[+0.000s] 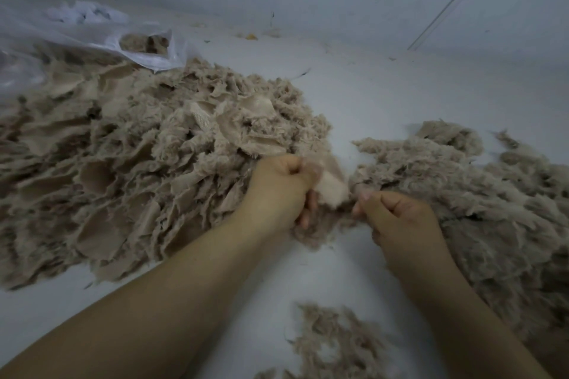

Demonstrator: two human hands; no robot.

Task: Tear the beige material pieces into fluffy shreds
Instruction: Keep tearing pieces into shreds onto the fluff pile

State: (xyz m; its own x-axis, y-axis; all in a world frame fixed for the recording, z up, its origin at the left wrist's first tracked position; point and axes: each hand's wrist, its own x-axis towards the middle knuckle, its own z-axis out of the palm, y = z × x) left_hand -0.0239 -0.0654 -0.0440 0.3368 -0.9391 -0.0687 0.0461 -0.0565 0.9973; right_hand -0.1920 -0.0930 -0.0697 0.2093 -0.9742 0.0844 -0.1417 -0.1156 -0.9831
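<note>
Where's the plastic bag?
In the head view, the plastic bag lies far left on the floor, behind the big pile of beige pieces.

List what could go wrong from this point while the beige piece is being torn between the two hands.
1. The left hand and right hand grip the beige piece close together; a short pull may stretch it rather than shred it.
2. The untorn pile and the shredded pile nearly meet at the hands, so whole pieces could slide into the finished fluff.
3. Loose shreds already lie near the forearms and could scatter further across the white surface.
</note>
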